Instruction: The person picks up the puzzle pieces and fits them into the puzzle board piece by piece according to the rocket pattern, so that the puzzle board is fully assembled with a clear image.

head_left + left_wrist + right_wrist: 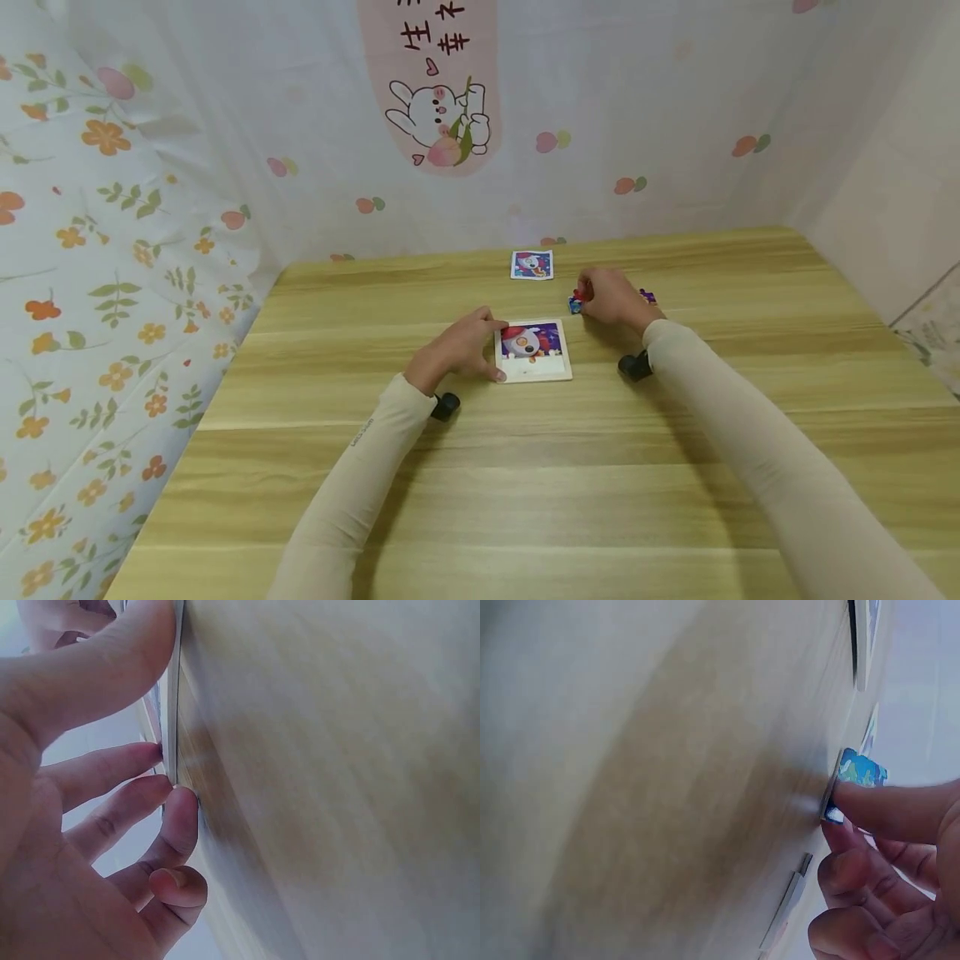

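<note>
A square wooden puzzle tray (568, 372) lies flat on the table. Its upper part is filled with a cartoon picture, while the lower strip shows pale, bare board. My left hand (467, 343) holds the tray at its left side, thumb at the near corner and a finger at the far corner. Beyond the tray on the right, my right hand (611, 297) pinches a blue puzzle piece (861, 769) between thumb and fingers, at the table surface. Behind that hand, partly hidden, is a purple puzzle piece (648, 297).
A small picture card (532, 265) with a matching cartoon lies at the back of the wooden table (480, 500). A printed cloth (315, 117) hangs behind the table. Black wrist cameras (636, 366) hang under both wrists.
</note>
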`<state>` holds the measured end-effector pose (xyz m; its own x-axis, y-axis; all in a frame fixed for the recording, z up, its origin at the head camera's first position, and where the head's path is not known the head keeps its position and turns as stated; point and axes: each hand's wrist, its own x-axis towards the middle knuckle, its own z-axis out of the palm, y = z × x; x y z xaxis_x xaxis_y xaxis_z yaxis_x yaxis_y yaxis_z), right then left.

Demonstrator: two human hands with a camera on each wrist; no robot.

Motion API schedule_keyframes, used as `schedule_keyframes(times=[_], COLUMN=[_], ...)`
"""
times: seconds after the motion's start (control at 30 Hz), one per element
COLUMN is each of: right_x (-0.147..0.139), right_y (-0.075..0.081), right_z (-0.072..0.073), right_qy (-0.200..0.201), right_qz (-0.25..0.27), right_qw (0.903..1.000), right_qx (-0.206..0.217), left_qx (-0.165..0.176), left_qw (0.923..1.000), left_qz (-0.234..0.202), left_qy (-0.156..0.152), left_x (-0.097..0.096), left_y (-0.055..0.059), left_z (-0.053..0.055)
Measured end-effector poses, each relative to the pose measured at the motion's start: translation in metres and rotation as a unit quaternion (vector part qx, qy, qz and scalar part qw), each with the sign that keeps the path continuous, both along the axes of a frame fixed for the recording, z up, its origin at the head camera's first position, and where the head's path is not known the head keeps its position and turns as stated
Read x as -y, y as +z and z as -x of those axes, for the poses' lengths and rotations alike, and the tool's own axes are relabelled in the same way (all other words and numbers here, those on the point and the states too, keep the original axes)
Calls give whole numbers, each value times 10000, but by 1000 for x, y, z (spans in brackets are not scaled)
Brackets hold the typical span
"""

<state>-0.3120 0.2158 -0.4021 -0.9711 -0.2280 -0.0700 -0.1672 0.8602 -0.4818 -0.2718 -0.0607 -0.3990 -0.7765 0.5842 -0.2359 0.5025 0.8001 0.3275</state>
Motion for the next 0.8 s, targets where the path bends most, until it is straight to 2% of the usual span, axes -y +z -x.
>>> schedule_keyframes(times=[0.13, 0.37, 0.63, 0.8], right_x=[-2, -12, -5, 1], right_y=[-5, -4, 2, 3], right_z=[-2, -12, -21, -27], right_qy=[90, -112, -307, -241], right_qz=[234, 746, 1224, 1534], right_qw=[9996, 9971, 9918, 9870], right_qx=[-120, -82, 220, 410], left_qx=[8, -79, -36, 0], left_qw=[10000, 9998, 10000, 10000], left_qz=[-52, -103, 60, 61], left_qy=[39, -124, -67, -7], left_x=[1, -3, -2, -1], left_y=[-1, 1, 2, 1], left_z=[-2, 0, -1, -1])
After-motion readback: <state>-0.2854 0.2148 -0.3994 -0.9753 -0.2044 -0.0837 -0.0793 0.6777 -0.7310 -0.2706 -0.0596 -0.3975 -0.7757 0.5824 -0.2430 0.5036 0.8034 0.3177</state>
